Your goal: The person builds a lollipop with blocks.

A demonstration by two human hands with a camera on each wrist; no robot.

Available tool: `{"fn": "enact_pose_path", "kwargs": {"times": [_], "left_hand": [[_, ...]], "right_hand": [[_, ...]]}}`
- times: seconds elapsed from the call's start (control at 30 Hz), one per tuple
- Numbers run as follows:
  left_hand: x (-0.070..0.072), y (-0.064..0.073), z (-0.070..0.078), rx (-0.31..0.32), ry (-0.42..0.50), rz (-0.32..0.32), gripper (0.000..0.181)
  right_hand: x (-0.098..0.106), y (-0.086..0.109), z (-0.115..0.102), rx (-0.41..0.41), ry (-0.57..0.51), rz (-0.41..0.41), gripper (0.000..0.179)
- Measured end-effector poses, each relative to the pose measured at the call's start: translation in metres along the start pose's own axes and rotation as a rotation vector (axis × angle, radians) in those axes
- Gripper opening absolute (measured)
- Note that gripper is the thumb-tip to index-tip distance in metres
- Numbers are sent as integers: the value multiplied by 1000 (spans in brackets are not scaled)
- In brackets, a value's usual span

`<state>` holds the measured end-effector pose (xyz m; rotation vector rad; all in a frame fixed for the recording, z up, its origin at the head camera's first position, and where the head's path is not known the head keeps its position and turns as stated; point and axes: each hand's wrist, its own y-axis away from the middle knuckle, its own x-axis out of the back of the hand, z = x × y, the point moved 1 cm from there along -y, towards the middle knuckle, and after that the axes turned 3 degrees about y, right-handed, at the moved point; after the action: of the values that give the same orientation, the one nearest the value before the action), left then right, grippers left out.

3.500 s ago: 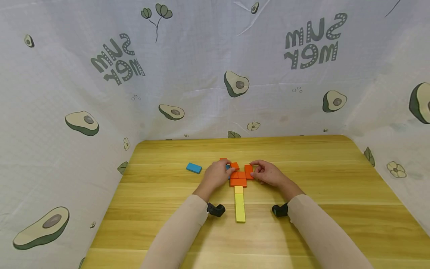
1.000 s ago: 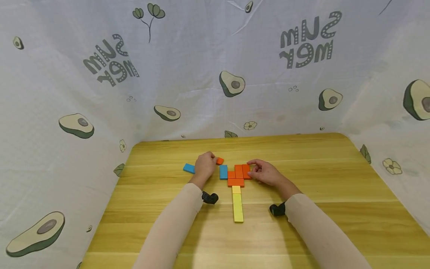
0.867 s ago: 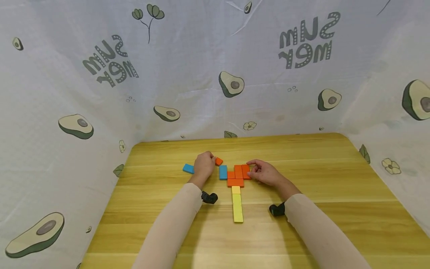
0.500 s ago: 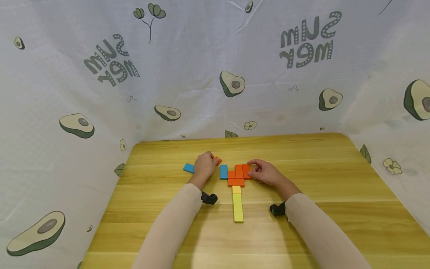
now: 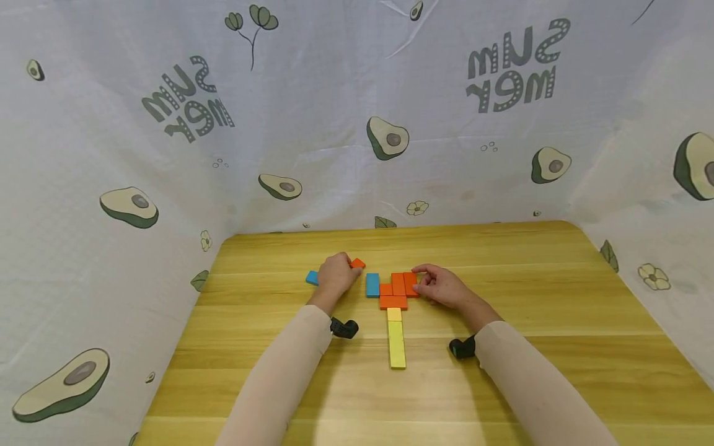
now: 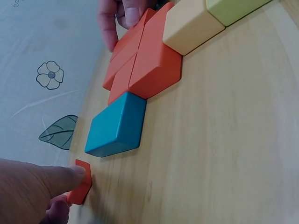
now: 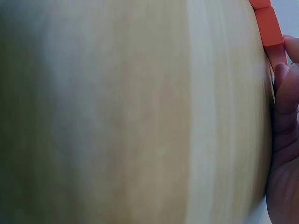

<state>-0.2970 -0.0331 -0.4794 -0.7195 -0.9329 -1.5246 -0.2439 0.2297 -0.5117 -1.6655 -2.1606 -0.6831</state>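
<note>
In the head view my left hand (image 5: 334, 277) pinches a small orange block (image 5: 357, 263) at the far left of the pattern. Its thumb lies on that block (image 6: 83, 186) in the left wrist view, with a fingertip behind it. My right hand (image 5: 443, 287) holds an upright orange block (image 5: 410, 285) between thumb and index finger, at the pattern's right side. Against it stand another upright orange block (image 5: 398, 284), a small orange square (image 5: 386, 290) and a flat-lying orange block (image 5: 393, 303). A blue block (image 5: 372, 285) adjoins the square on the left.
A pale yellow square (image 5: 394, 314) and a long yellow-green block (image 5: 396, 345) run down from the orange ones. Another blue block (image 5: 312, 277) is partly hidden behind my left hand. Patterned cloth (image 5: 334, 111) surrounds the wooden table (image 5: 530, 371).
My right hand has brought its orange block against the others. My left hand has gone left from the pattern, and the small orange block has shifted left and turned in its fingers.
</note>
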Motion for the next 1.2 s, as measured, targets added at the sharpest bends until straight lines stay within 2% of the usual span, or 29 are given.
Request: {"fn": "enact_pose_path", "kwargs": {"times": [0.23,0.3,0.4,0.53,0.73,0.87,1.2], "left_hand": [[-4,0,-1,14,44,17,31],[-5,0,-2,-1,60,25,34],[-7,0,-3,-53,81,34,40],[-9,0,-2,-157,109,14,44],[-13,2,0,-302,134,-90,44],[-17,3,2,-350,120,-134,45],[-17,7,11,-398,37,-165,43]], "right_hand": [[0,1,-2,4,-10,-11,47],[1,3,-7,3,-8,-11,46],[1,3,-7,13,-13,-13,47],[0,0,-1,16,-20,-13,47],[0,0,-1,28,-1,-14,47],[0,-2,1,18,7,-3,47],[0,-1,-1,-9,27,7,47]]}}
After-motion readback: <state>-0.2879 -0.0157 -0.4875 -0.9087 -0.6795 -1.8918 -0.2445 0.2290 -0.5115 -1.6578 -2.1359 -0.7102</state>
